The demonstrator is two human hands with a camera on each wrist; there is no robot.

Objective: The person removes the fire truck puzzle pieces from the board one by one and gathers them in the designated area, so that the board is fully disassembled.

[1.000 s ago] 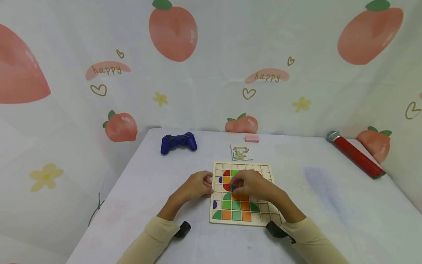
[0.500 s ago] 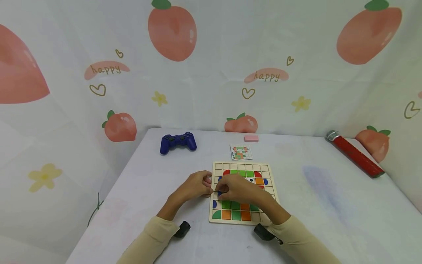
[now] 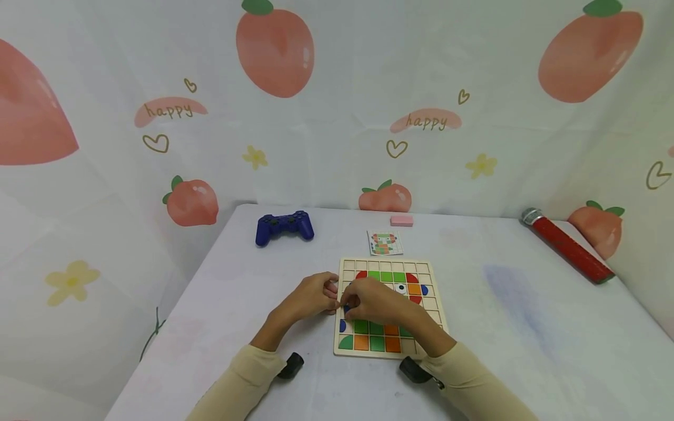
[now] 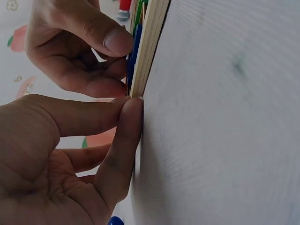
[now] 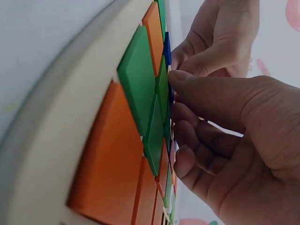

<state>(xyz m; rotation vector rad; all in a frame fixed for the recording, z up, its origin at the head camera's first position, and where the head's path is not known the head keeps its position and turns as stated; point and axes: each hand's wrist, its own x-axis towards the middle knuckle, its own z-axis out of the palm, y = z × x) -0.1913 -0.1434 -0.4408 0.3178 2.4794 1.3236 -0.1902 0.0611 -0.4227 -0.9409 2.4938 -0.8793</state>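
A wooden grid board [image 3: 423,268] lies on the table, partly filled with red, green, orange and blue pieces. My left hand [image 3: 313,294] pinches the board's left edge between thumb and finger; the left wrist view shows this grip on the board's rim [image 4: 151,47]. Over the board's left column, my right hand [image 3: 376,301] holds a small blue piece [image 3: 346,309] with thumb and fingertips, low against the surface. Its exact shape is mostly hidden by the fingers. Just below it sits a blue half-round piece [image 3: 343,325] in a cell. The right hand covers part of the middle rows.
Behind the board lies a pattern card [image 3: 385,242], with a pink block [image 3: 402,221] farther back. A blue game controller [image 3: 285,227] rests at the back left. On the far right is a red microphone [image 3: 567,246]. A printed cloth hangs behind the table.
My right hand has moved left across the board with the blue piece, from the middle to the left column, uncovering the upper right pieces. The left hand keeps its grip on the edge.
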